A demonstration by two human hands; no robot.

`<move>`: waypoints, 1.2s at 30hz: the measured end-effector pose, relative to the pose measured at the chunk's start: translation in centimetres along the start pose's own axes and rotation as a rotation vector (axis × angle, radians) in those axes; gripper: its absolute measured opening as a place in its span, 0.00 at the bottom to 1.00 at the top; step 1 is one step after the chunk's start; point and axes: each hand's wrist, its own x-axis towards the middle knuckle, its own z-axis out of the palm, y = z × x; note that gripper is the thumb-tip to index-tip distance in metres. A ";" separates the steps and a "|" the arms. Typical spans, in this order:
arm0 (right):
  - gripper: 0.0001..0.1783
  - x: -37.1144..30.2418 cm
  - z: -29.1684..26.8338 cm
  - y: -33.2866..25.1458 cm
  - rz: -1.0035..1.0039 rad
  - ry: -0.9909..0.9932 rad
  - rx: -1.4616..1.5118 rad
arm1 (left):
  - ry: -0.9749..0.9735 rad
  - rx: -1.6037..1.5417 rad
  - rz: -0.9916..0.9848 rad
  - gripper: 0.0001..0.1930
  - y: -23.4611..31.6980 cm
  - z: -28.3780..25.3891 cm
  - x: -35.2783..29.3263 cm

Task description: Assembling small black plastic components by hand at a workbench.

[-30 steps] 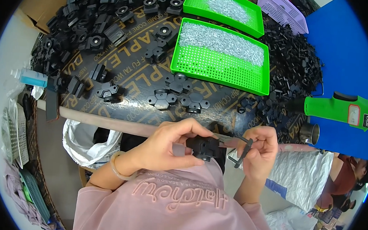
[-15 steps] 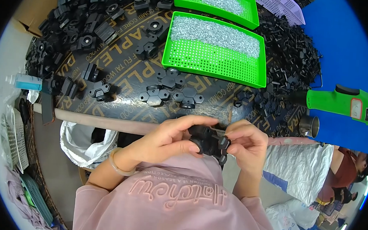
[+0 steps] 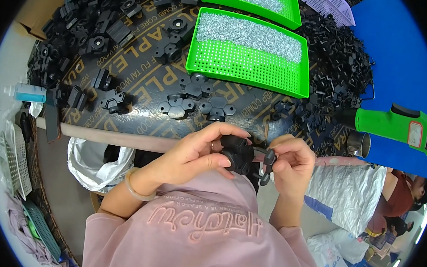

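In front of my chest, my left hand (image 3: 198,149) is closed round a black plastic part (image 3: 236,154) with a rounded body, thumb below and fingers above. Beside it, my right hand (image 3: 294,163) pinches a thin black bracket (image 3: 269,161) with small pronged ends. The bracket sits at the right side of the part; whether the two touch is hard to make out. Just beyond my hands, on the dark table, lie similar black assemblies: a three-armed one (image 3: 217,108), another to its left (image 3: 176,106) and one behind them (image 3: 196,86).
A green perforated tray (image 3: 246,77) holds small silvery screws, with a second green tray (image 3: 291,23) behind. Black parts (image 3: 99,43) heap at left, small black pieces (image 3: 335,58) at right. A green power tool (image 3: 392,126), metal cup (image 3: 358,144) and blue bottle (image 3: 30,93) flank them.
The bracket in my right hand has shifted slightly right and tilted, opening a gap from the black part. My left hand has moved a little up and left. The view has shifted slightly.
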 end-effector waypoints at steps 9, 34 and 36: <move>0.16 0.0 0.9 0.5 0.027 0.018 -0.108 | -0.007 -0.008 -0.050 0.25 -0.3 0.3 0.3; 0.34 -0.2 2.9 0.6 0.087 0.214 -0.694 | 0.369 0.531 0.187 0.31 1.4 1.3 -1.5; 0.27 1.1 1.9 0.5 0.036 0.299 -0.646 | 0.467 0.939 0.289 0.25 2.5 0.5 -2.1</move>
